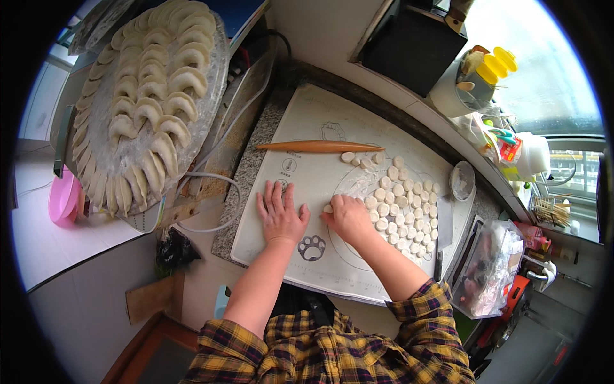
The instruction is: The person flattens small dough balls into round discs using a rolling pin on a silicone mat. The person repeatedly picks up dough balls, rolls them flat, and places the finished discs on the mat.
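Note:
My left hand rests palm down on a white pastry mat, its fingers spread and holding nothing. Farther right, my right hand is curled low over the mat, with a small dough piece at its fingertips and thumb. Its underside is hidden. Many flour-dusted dough pieces lie in a cluster just right of that hand. Beyond both hands, a wooden rolling pin tapered at both ends lies across the mat.
A floury tray of shaped dumplings stands at upper left. A cleaver and a small bowl lie at the mat's right. A grey cable loops near the left counter edge. A bag-filled plastic bin stands at right.

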Action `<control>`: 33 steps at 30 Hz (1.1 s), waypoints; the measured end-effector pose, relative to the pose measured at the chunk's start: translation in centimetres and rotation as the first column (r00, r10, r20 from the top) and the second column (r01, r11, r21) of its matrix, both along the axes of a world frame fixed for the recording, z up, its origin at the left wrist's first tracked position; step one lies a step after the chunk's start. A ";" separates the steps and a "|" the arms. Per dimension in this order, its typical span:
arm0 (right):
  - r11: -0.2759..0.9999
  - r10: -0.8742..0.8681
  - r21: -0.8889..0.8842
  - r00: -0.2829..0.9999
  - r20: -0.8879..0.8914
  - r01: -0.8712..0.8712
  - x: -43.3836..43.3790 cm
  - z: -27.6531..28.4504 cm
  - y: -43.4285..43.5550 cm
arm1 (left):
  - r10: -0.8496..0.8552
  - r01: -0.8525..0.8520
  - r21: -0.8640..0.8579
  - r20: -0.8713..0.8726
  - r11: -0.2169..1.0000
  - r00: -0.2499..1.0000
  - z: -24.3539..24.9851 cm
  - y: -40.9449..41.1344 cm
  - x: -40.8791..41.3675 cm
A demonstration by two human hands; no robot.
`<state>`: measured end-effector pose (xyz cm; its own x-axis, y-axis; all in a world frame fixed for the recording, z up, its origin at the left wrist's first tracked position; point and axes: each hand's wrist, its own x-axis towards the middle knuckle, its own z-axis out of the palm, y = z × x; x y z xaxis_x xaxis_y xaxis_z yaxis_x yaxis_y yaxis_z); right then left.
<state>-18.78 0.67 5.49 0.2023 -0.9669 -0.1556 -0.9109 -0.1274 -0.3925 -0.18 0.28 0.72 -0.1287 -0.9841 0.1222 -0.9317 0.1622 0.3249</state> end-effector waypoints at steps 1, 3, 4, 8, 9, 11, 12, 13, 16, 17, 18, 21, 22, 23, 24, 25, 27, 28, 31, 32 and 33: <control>0.998 -0.024 -0.057 0.999 0.048 0.026 -0.3 0.2 0.1 | 0.000 0.000 0.009 0.004 1.000 1.000 0.0 -0.1 0.0; 0.996 0.072 -0.065 0.982 0.176 -0.061 -1.1 -1.7 -0.1 | -0.005 0.005 0.024 0.010 1.000 1.000 0.0 -0.3 -0.1; 0.998 0.065 0.002 0.980 0.189 -0.067 -1.3 -2.2 0.0 | -0.005 0.005 0.025 0.005 1.000 1.000 0.0 -0.3 -0.1; 0.998 0.058 -0.015 0.968 0.242 -0.056 -1.1 -0.6 -0.6 | 0.012 -0.012 0.012 -0.002 1.000 1.000 -0.2 -0.1 0.3; 0.995 0.046 -0.092 0.972 0.230 -0.025 -0.9 -0.1 -1.3 | 0.011 -0.011 0.004 -0.005 1.000 1.000 -0.3 -0.1 0.3; 0.972 0.009 -0.232 0.976 0.217 0.043 0.2 0.2 -3.1 | 0.013 -0.013 0.023 0.004 1.000 1.000 -0.2 0.1 0.4; 0.971 -0.021 -0.232 0.985 0.172 0.061 0.9 -0.4 -4.0 | 0.006 -0.006 0.028 0.005 1.000 1.000 -0.1 -0.1 0.4; 0.962 -0.016 -0.270 0.992 0.123 0.049 1.2 -1.4 -4.4 | 0.002 -0.002 0.016 -0.002 1.000 1.000 -0.1 -0.1 0.2; 0.952 -0.121 -0.277 0.991 0.060 0.133 1.9 -3.8 -4.5 | 0.002 -0.002 -0.003 -0.003 1.000 1.000 -0.1 -0.1 0.1; 0.948 -0.131 -0.286 0.990 0.043 0.138 2.0 -4.4 -4.3 | -0.003 0.003 -0.006 0.001 1.000 1.000 -0.1 -0.3 0.2; 0.940 -0.141 -0.310 0.990 0.025 0.142 2.0 -4.4 -4.7 | -0.010 0.010 -0.022 0.002 1.000 1.000 0.1 -0.9 0.1; 0.935 -0.149 -0.323 0.989 0.019 0.147 2.0 -4.5 -4.5 | 0.001 -0.001 -0.007 0.002 1.000 1.000 0.1 0.3 -0.1; 0.941 -0.152 -0.300 0.988 0.034 0.155 1.9 -4.2 -4.7 | 0.005 -0.005 0.003 0.008 1.000 1.000 0.1 0.4 0.0; 0.947 -0.156 -0.277 0.987 0.049 0.164 1.9 -3.9 -4.7 | 0.009 -0.009 0.013 0.014 1.000 1.000 0.1 0.4 0.2; 0.951 -0.144 -0.263 0.985 0.092 0.163 1.5 -4.0 -4.9 | 0.012 -0.013 0.016 0.014 1.000 1.000 0.1 -0.1 0.1; 0.959 -0.190 -0.175 0.965 0.183 0.222 0.8 -4.1 -5.5 | 0.007 -0.007 0.001 0.014 1.000 1.000 0.1 -0.5 0.0; 0.951 -0.298 0.030 0.888 0.350 0.307 -0.6 -4.4 -6.7 | -0.003 0.003 -0.016 0.018 1.000 1.000 0.1 -0.5 -0.1; 0.961 -0.204 -0.128 0.942 0.265 0.244 -0.2 -4.7 -6.6 | -0.003 0.003 -0.002 0.019 1.000 1.000 0.1 -0.2 -0.1; 0.922 -0.164 -0.338 0.982 0.099 0.188 1.8 -4.7 -4.7 | 0.008 -0.008 0.007 0.029 1.000 1.000 0.0 -0.3 0.2; 0.906 -0.197 -0.363 0.976 0.089 0.216 2.1 -4.8 -4.8 | 0.008 -0.008 -0.001 0.032 1.000 0.999 0.0 -0.6 0.3; 0.915 -0.184 -0.345 0.978 0.100 0.208 1.7 -4.7 -4.8 | -0.006 0.006 -0.005 0.023 1.000 1.000 0.0 -0.5 0.0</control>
<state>-17.09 -4.15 0.75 0.0012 -0.9780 0.2087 -0.9063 -0.0893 -0.4132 -0.20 -0.20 0.73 -0.1377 -0.9826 0.1246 -0.9379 0.1698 0.3026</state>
